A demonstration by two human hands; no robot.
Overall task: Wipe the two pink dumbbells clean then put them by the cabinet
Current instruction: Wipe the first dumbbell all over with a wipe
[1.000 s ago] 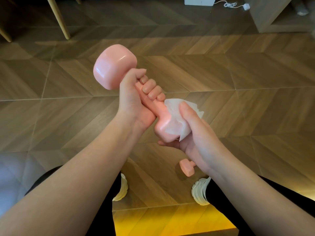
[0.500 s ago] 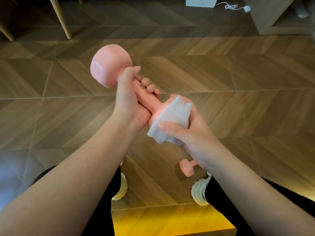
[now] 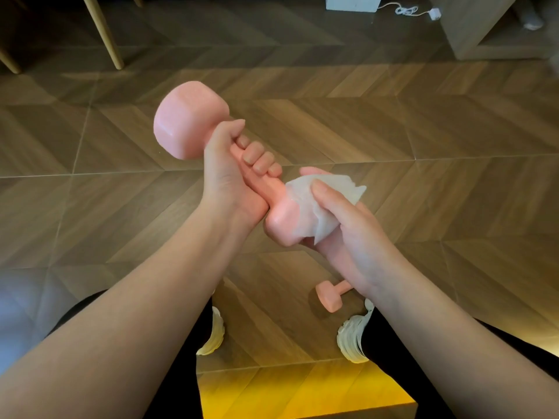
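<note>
**Wipe swings round to the side of the near head**

Half a second back the crumpled white wipe [image 3: 320,207] covered the end face of the near head. Now the right hand [image 3: 348,234] has rolled it round to that head's right flank, and the pink end shows bare again at the lower left.

The left hand [image 3: 230,176] has its fingers curled tight round the handle of the glossy pink dumbbell [image 3: 187,119], thumb laid up against the far head. That looks like a grip chosen to keep the weight steady in mid-air, tilted so the near head meets the other hand.

The right thumb presses the wipe down from above while the fingers cup the head from beneath, so the wipe is pinched against the surface rather than merely draped over it.

A second pink dumbbell [image 3: 331,294] lies on the brown herringbone wooden floor [image 3: 393,131] just by the white shoe [image 3: 354,337] on the right, partly hidden under the right wrist. Whether it has been wiped cannot be told.

The light wooden cabinet [image 3: 472,28] stands well apart at the far right. Judging by this, wiping is under way and both dumbbells are yet to go over there.
</note>
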